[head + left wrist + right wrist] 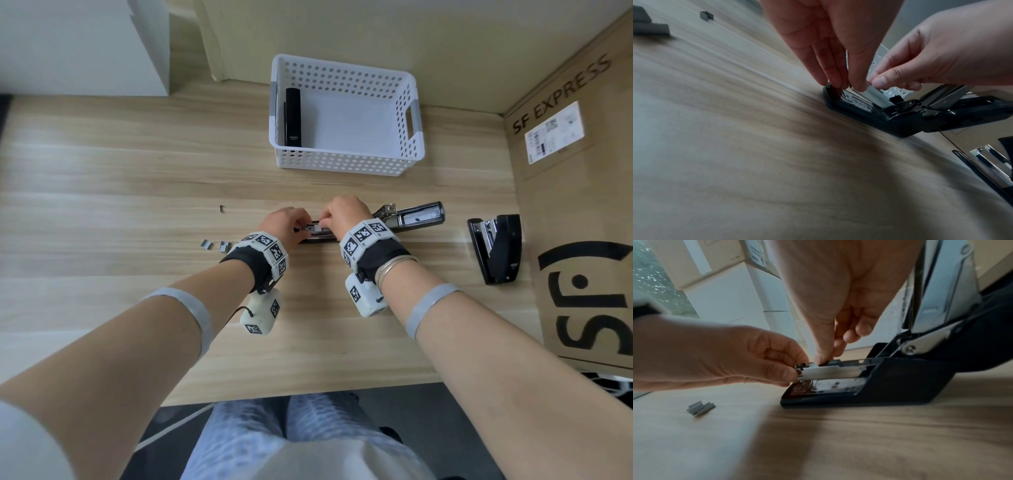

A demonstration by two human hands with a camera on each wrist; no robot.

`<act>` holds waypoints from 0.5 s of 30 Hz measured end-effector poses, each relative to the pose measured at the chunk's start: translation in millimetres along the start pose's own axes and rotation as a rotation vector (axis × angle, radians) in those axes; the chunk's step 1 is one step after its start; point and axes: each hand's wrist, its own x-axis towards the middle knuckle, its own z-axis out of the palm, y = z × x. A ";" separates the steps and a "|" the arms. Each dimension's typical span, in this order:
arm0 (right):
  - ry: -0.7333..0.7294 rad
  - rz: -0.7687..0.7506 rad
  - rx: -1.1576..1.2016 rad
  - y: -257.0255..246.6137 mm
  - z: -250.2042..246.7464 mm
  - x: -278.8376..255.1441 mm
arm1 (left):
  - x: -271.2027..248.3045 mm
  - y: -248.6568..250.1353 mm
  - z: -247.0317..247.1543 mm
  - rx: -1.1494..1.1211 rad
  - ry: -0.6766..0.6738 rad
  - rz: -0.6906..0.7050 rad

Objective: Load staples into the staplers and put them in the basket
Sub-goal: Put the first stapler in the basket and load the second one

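Observation:
A black stapler (418, 217) lies on the wooden table, its top flipped back to the right and its metal magazine (828, 371) exposed. My left hand (299, 226) pinches the front tip of the magazine, as the right wrist view shows. My right hand (325, 219) comes down from above, thumb and fingertips pinching the magazine's top edge right beside the left fingertips; what lies between them is hidden. A white perforated basket (342, 161) stands behind, with a shut black stapler (293, 116) lying along its left wall. Another black stapler (496, 246) lies partly open at the right.
Two short staple strips (214, 245) lie left of my left wrist, and a single loose staple (221, 208) lies farther back. A large cardboard box (582, 205) walls off the table's right side. White boxes stand at the back left.

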 end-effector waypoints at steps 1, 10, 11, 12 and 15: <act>0.004 0.000 -0.004 0.4 0.5 -0.1 | 0.0 -0.2 0.2 -0.001 0.000 0.000; 0.040 0.006 -0.044 -6.8 9.5 1.7 | 0.2 0.6 0.2 0.013 -0.005 -0.005; 0.043 0.013 -0.044 -6.3 8.9 1.8 | 0.4 0.3 0.4 0.008 -0.004 -0.006; 0.045 0.016 -0.040 -5.4 8.7 2.8 | 0.5 0.0 0.4 0.005 -0.004 -0.007; 0.029 0.012 -0.019 -8.8 6.2 1.6 | 0.3 -0.1 0.4 0.010 -0.006 -0.004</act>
